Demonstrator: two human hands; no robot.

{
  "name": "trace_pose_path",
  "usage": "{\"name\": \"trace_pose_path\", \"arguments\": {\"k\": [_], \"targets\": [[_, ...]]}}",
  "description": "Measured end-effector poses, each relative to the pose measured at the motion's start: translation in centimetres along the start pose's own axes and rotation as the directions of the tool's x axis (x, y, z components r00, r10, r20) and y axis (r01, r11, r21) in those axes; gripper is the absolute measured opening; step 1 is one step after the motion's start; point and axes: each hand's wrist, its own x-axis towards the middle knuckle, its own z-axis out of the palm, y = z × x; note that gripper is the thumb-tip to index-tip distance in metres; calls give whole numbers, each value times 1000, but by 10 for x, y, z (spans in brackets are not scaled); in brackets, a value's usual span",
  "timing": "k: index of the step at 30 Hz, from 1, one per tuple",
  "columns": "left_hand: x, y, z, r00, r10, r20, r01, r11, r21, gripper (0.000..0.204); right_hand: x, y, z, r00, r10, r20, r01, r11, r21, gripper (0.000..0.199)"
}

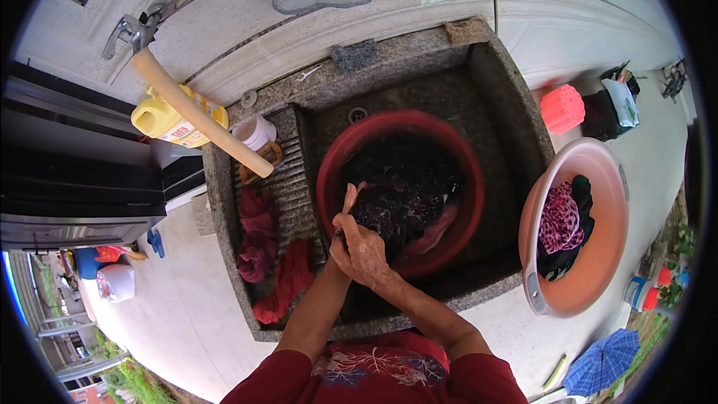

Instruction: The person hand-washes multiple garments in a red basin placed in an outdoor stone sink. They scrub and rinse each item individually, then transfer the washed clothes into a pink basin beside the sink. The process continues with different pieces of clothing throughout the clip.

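While the red basin (pixel 470 202) sits inside the stone sink (pixel 516 105) full of dark laundry (pixel 407 191), both hands are bunched at its near-left rim, so I'd say we're mid hand-scrub. Right hand (pixel 366 254) lies on top, fingers curled around the wet cloth; left hand (pixel 348 206) is mostly hidden beneath, can't tell its grip. Next probably calls for rubbing or wringing that bunch above the basin.

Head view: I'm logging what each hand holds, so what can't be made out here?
- Left hand: mostly covered by the right hand; its grip cannot be told.
- Red basin: dark laundry hides the bottom.
- Pink tub: the clothes' lower layers are hidden.
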Motion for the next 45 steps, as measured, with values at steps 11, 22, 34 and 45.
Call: {"name": "trace_pose_path", "arguments": {"k": [11,22,34,45], "targets": [[-24,-4,47,999,40,-23,-34,974,226,42,57,53,-13,955,221,-197,-256,951,-175,26],[-25,8,39,980,98,-173,9,847,531,36,55,83,-38,949,212,-232,-280,907,-315,28],[18,-11,-53,831,524,-185,159,95,983,67,16,113,-13,984,60,169,70,738,-671,38],[2,-4,-16,912,16,-410,113,951,288,61,28,105,-41,663,562,495,-636,74,768,16]]}}
